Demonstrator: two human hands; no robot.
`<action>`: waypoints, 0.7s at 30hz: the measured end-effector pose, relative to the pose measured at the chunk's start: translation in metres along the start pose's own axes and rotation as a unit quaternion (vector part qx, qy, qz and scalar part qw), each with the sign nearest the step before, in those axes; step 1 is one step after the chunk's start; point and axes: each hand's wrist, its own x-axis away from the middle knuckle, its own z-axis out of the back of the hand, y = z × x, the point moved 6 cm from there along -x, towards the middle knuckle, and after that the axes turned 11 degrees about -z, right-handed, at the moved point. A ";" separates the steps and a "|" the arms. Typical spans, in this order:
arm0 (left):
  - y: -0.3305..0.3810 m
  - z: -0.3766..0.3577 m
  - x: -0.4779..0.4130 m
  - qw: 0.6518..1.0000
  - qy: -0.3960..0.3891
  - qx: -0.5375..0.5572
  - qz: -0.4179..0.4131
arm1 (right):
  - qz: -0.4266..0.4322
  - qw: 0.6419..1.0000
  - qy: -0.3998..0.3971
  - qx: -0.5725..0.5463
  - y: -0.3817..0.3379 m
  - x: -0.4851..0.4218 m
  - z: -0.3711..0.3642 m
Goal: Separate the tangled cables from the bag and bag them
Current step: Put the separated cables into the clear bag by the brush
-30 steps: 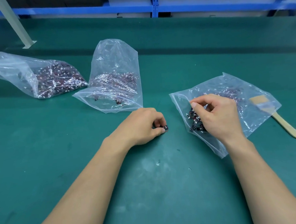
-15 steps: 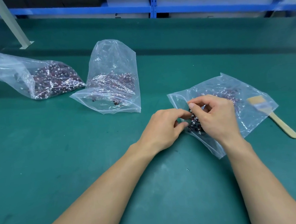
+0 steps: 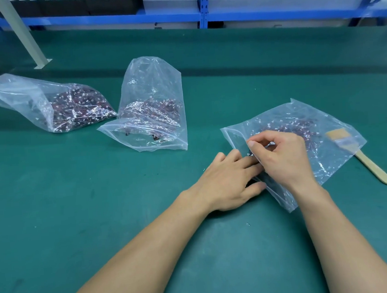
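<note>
Hands are set at bag point(image 3: 335, 159) mouth: its lip pinched by right hand point(image 3: 285, 160), left hand point(image 3: 227, 183) laid flat inside; light, snaggy cables point(image 3: 305, 124) prob. best taken singly.

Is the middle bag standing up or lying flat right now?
Standing: the middle bag rises upright from the table, cables heaped in its lower part, zip end folded forward flat.

Right hand point(image 3: 283, 160) pinches the bag point(image 3: 277, 117); left hand point(image 3: 227, 183) touches its mouth.
</note>
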 end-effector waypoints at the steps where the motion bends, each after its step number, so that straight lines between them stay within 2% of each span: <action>1: 0.000 0.001 0.002 1.000 -0.006 0.003 0.001 | -0.001 1.000 -0.003 0.003 0.000 0.000 0.000; 6: -0.013 0.007 0.022 0.999 -0.043 0.015 0.011 | -0.003 0.999 -0.031 0.026 0.000 0.002 -0.005; 11: -0.037 0.035 0.054 0.992 0.057 0.091 0.059 | -0.010 0.996 -0.062 0.069 -0.001 0.008 -0.013; 14: -0.063 0.056 0.082 0.975 0.145 0.064 0.156 | -0.009 0.987 -0.094 0.128 -0.002 0.012 -0.018; 17: -0.095 0.074 0.108 0.937 0.202 -0.007 0.284 | -0.016 0.979 -0.103 0.172 -0.004 0.013 -0.021; 19: -0.111 0.081 0.122 0.912 0.214 -0.029 0.349 | -0.020 0.976 -0.111 0.188 -0.005 0.014 -0.023; 21: -0.119 0.081 0.129 0.901 0.200 -0.043 0.382 | -0.026 0.975 -0.111 0.191 -0.005 0.014 -0.024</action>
